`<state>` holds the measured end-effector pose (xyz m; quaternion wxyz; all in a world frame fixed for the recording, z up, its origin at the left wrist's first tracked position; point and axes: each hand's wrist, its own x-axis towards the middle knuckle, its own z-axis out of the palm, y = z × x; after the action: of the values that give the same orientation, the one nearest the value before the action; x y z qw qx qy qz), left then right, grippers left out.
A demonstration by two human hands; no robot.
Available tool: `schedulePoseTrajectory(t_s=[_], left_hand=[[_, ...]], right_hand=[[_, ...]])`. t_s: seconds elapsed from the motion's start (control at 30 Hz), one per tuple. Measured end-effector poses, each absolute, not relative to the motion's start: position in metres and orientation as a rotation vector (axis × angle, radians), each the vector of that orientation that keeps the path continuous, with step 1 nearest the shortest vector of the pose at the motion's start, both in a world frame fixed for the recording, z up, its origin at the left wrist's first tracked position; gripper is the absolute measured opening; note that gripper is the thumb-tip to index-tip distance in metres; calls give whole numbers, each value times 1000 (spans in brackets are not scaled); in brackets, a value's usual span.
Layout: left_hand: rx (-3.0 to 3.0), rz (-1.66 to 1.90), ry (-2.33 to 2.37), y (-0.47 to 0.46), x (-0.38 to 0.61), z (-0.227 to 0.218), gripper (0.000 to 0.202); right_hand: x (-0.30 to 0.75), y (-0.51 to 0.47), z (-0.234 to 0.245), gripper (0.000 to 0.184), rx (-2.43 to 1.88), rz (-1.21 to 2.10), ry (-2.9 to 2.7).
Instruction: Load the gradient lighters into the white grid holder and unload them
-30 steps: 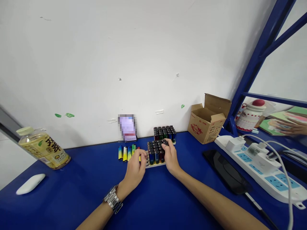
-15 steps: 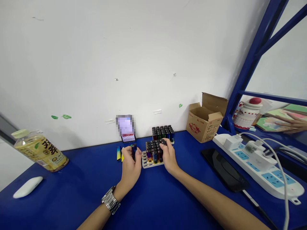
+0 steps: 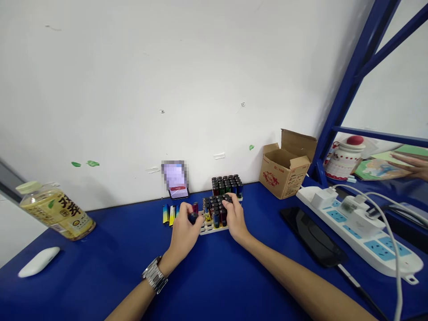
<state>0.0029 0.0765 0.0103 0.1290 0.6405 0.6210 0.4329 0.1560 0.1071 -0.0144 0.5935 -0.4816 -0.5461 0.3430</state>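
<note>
A pale tray (image 3: 207, 229) stands on the blue table, partly filled with upright lighters (image 3: 216, 209). My left hand (image 3: 183, 232), with a metal watch on the wrist, is closed on a dark lighter (image 3: 193, 217) at the tray's left edge. My right hand (image 3: 235, 216) lies on the tray's right side, fingers curled over the lighter tops. Loose lighters (image 3: 170, 214) lie on the table just left of my left hand. A second full tray of lighters (image 3: 227, 185) stands behind, by the wall.
A tea bottle (image 3: 53, 209) and white mouse (image 3: 38, 261) sit at the left. An open cardboard box (image 3: 287, 164), a dark phone (image 3: 312, 238) and a white power strip (image 3: 361, 227) with chargers lie to the right. Another person's hand (image 3: 411, 163) rests beyond the blue frame (image 3: 347, 84).
My left hand went left to the loose lighters, picked one up and brought it back to the tray's left edge. My right hand stayed on the tray.
</note>
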Motion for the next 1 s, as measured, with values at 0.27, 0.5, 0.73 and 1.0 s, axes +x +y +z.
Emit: schedulePoseTrajectory(t_s=[0.27, 0.5, 0.73, 1.0], left_hand=[[2025, 453, 2145, 63, -19, 16, 17], [2217, 429, 2187, 45, -30, 12, 27], [2394, 114, 2457, 30, -38, 6, 41], [2531, 370, 2165, 15, -33, -30, 57]], right_hand=[[156, 107, -15, 20, -1120, 806, -1254], [157, 106, -14, 18, -1103, 820, -1279], [156, 107, -14, 16, -1097, 811, -1277], [156, 107, -14, 19, -1112, 813, -1281]])
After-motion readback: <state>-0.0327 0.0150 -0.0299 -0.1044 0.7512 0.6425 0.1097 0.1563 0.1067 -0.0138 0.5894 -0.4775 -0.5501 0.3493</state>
